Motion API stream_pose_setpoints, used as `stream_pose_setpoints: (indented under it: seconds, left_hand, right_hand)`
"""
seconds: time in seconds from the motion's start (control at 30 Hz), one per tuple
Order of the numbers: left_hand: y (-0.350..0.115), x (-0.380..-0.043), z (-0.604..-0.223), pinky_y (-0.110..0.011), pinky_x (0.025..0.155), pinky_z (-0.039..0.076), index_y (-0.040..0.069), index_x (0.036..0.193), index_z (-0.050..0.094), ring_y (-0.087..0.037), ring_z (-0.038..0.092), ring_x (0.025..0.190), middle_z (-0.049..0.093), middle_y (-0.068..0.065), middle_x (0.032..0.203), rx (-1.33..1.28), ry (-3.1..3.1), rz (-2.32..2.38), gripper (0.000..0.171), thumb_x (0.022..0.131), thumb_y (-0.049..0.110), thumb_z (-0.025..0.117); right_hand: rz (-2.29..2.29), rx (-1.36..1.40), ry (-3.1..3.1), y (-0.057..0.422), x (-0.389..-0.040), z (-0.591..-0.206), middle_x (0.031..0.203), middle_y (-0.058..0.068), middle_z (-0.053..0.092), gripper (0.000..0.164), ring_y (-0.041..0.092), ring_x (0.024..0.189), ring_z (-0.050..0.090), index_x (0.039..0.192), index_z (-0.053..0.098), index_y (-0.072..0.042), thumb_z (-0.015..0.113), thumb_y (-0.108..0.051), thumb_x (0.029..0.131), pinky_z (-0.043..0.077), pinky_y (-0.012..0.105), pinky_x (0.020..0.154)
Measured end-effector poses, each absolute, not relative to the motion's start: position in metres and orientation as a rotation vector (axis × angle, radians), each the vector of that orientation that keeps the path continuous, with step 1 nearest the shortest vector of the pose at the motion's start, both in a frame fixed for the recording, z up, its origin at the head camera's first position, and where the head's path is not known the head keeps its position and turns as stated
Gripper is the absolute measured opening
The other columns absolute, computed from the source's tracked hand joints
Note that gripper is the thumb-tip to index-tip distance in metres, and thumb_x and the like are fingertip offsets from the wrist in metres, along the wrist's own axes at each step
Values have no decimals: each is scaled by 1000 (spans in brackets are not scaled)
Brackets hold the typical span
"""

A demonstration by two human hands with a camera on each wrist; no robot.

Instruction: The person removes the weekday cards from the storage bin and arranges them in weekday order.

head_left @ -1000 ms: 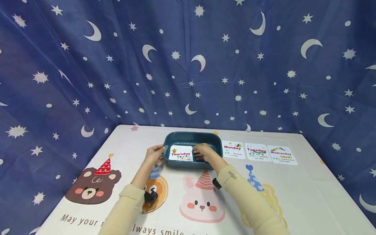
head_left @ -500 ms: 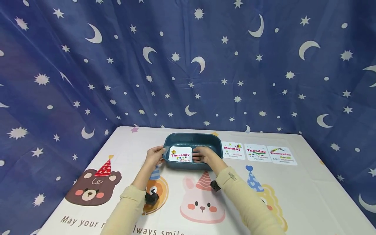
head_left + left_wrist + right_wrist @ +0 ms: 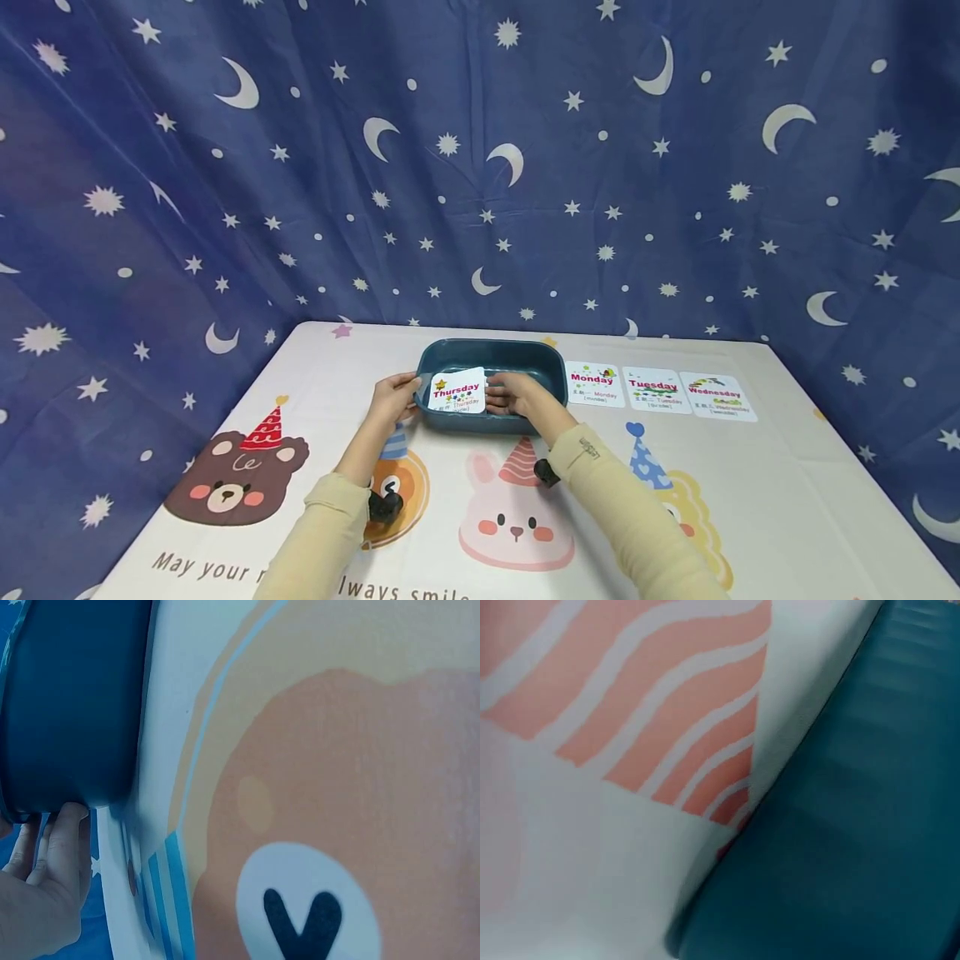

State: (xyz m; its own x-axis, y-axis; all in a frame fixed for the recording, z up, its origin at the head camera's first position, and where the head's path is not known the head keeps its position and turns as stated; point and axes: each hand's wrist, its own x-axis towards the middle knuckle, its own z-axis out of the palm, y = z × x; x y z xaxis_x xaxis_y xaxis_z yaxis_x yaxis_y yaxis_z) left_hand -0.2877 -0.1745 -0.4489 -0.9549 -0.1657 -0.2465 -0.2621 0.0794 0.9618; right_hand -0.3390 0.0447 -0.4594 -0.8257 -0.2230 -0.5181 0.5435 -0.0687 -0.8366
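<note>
In the head view, a white card printed "Thursday" (image 3: pixel 457 392) sits slanted inside a dark teal rectangular box (image 3: pixel 525 346), near its left front. The fingers of my right hand (image 3: pixel 517 396) reach into the box and are curled at the card's right edge, seeming to pinch it; the thumb's hold is partly hidden. My left hand (image 3: pixel 394 398) grips the left end of the box, thumb by the rim. The left wrist view has this hand's fingers (image 3: pixel 69 825) against the box's outer wall (image 3: pixel 75 712). Only the box's side (image 3: pixel 855 802) shows in the right wrist view.
Right of the box, three white cards lie in a row: Monday (image 3: pixel 595 384), Tuesday (image 3: pixel 657 390) and Wednesday (image 3: pixel 718 396). A white tablecloth (image 3: pixel 802 500) with printed animals covers the table. A blue star-and-moon curtain (image 3: pixel 480 233) hangs behind it.
The Thursday card has turned from straight to slanted and shifted slightly left. My right hand has moved a little left with it. The left hand has stayed at the box's end.
</note>
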Motion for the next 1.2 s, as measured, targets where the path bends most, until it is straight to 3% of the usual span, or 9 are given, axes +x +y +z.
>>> stream_pose_setpoints:
  seconds: [0.07,0.17,0.4,0.47,0.57,0.63,0.77,1.0,1.2]
  left_hand:
    - [-175,-288,-449,-34,84,57,-1,135,47,-33,60,107,52,-24,132,-458,2252,2035,41,98,16,50]
    - [-175,-288,-449,-31,81,58,-1,134,48,-29,62,102,53,-24,131,-465,2246,2039,40,97,15,50]
    - [-176,-285,-449,-32,81,58,-3,134,47,-22,63,94,53,-26,130,-465,2252,2040,41,97,15,51]
    - [-176,-284,-449,-33,81,58,-4,133,47,-22,64,93,53,-26,129,-462,2257,2046,41,97,15,51]
    - [-176,-285,-449,-31,78,58,-4,134,47,-23,64,93,53,-27,129,-448,2257,2045,41,97,15,51]
    - [-175,-285,-448,-29,77,58,-3,134,47,-24,64,95,53,-26,130,-448,2247,2045,41,97,15,51]
    - [-174,-287,-446,-28,76,58,-1,135,46,-27,63,99,53,-25,130,-457,2244,2044,41,98,15,50]
    - [-174,-288,-445,-31,79,58,-2,133,48,-26,63,99,54,-26,129,-454,2277,2028,40,97,15,50]
    - [-174,-285,-446,-33,81,58,-3,134,48,-28,63,101,54,-26,129,-455,2276,2023,41,97,16,51]
  right_hand:
    - [-1908,325,1764,37,-318,-432,95,14,62,33,17,75,61,124,51,6,51,-10,95,57,31,78]
    - [-1878,246,1828,33,-319,-432,90,11,60,34,15,68,57,126,49,5,49,-11,97,55,28,67]
    - [-1791,123,1854,24,-431,-570,91,14,58,38,21,65,61,122,53,-3,61,-13,87,54,33,54]
    - [-1756,123,1905,20,-418,-552,97,16,62,37,22,69,63,125,53,-4,58,-9,89,53,31,54]
    - [-1720,157,1978,18,-371,-493,106,20,63,40,21,69,60,133,47,0,49,0,92,50,28,53]
    - [-1716,175,1999,19,-337,-449,106,20,64,41,17,66,56,134,44,2,46,3,93,47,25,53]
    - [-1742,159,1986,25,-303,-403,101,18,62,40,13,63,53,134,41,7,44,4,94,46,21,54]
    - [-1839,137,1984,34,-310,-410,97,17,64,28,17,68,60,120,49,6,47,5,92,46,21,53]
    - [-1865,207,1995,40,-315,-415,106,18,62,34,16,69,59,124,49,3,48,6,90,51,22,52]
